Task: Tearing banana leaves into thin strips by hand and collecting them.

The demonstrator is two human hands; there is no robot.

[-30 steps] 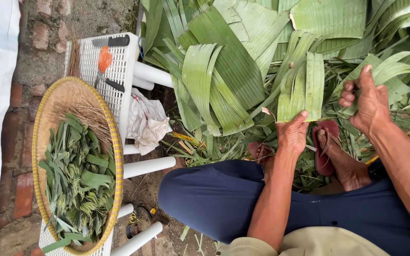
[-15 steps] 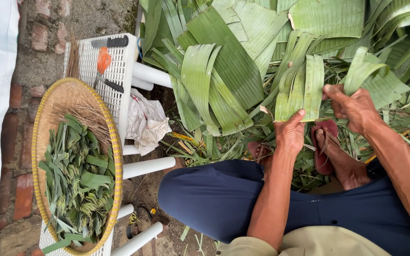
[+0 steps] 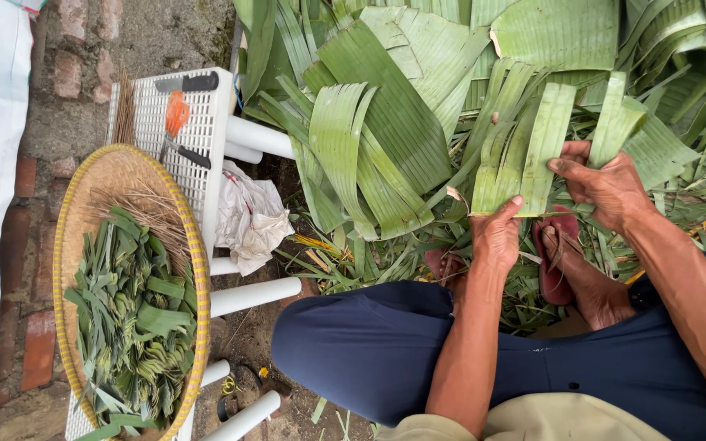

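Leaf strips [image 3: 525,155], centre-right of frame: left hand [image 3: 496,237] and right hand [image 3: 610,188] both clenched on them; best kept aligned, edges flush.

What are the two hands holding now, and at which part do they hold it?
Both hands hold a bundle of green leaf strips. The left hand grips its cut lower end, thumb on the edge; the right hand pinches the strips' side, slightly higher.

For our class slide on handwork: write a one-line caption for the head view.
Both hands, left hand and right hand, hold green leaf strips beside a woven tray.
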